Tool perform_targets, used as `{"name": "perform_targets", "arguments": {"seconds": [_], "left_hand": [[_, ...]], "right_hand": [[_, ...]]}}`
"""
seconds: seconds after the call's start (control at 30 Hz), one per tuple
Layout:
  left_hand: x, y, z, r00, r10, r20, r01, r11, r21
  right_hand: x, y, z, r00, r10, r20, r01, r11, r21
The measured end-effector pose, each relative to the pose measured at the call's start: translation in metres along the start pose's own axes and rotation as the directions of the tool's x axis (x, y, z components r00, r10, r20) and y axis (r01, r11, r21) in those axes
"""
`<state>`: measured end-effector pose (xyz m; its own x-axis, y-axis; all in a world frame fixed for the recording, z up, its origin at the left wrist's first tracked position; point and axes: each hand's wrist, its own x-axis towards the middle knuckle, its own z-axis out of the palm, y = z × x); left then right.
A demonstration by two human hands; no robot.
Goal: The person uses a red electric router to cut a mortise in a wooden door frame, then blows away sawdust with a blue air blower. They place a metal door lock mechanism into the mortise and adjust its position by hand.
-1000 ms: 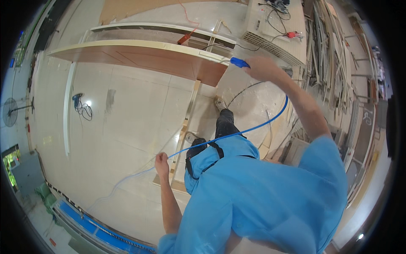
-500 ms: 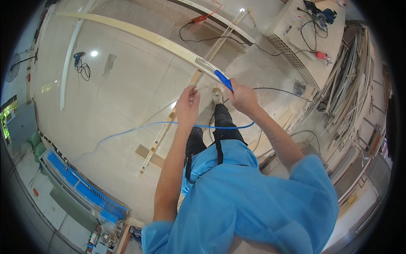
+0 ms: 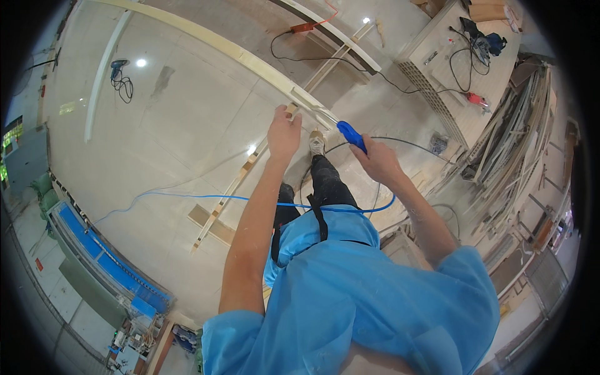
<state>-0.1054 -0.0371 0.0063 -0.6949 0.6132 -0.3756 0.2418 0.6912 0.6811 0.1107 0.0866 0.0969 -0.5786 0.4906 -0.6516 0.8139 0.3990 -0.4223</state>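
My right hand [image 3: 380, 161] is closed around the blue handle of an air blow gun [image 3: 351, 135]. Its thin metal nozzle points up and left over the end of a long, pale, curved board [image 3: 244, 56]. A blue air hose [image 3: 369, 210] loops across in front of my waist and runs off to the left. Beside the board's near edge is my left hand [image 3: 285, 134], thumb and fingers apart. Between its fingertips shows the end of a wooden support strip [image 3: 291, 108]; whether they touch it I cannot tell.
A second curved board [image 3: 331, 31] lies farther back. Black cable [image 3: 406, 90] crosses the floor toward a bench [image 3: 431, 75] with a corded power tool [image 3: 484, 47]. Wood strips [image 3: 512, 150] are piled at the right. A corded blue tool [image 3: 117, 69] lies at left.
The blow gun and my right hand have moved right and slightly down. My left hand has risen toward the board's edge. The hose has shifted lower, and the whole view has turned slightly.
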Motion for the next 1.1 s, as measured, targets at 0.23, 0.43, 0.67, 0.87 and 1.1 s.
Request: {"name": "perform_targets", "arguments": {"seconds": [0.23,0.43,0.67,0.87,1.1], "left_hand": [[0.018,-0.014,0.036,0.968,-0.212,0.133,0.249,0.859,-0.448],[0.028,-0.011,0.037,0.990,-0.142,-0.018,0.136,0.974,-0.180],[0.031,-0.019,0.026,0.984,-0.172,0.051,0.178,0.973,-0.146],[0.028,-0.020,0.022,0.975,-0.209,0.072,0.220,0.948,-0.232],[0.048,0.000,0.016,0.978,-0.208,0.033,0.203,0.973,0.107]], "right_hand": [[0.032,-0.014,0.021,0.995,-0.072,-0.068,0.079,0.992,0.096],[0.005,0.005,0.019,1.000,-0.009,-0.027,0.011,0.994,0.106],[0.038,-0.006,0.033,0.993,-0.090,-0.074,0.100,0.984,0.149],[0.022,0.004,0.027,0.999,-0.030,-0.038,0.034,0.992,0.121],[0.044,-0.011,0.040,0.986,-0.099,-0.133,0.117,0.984,0.135]]}}
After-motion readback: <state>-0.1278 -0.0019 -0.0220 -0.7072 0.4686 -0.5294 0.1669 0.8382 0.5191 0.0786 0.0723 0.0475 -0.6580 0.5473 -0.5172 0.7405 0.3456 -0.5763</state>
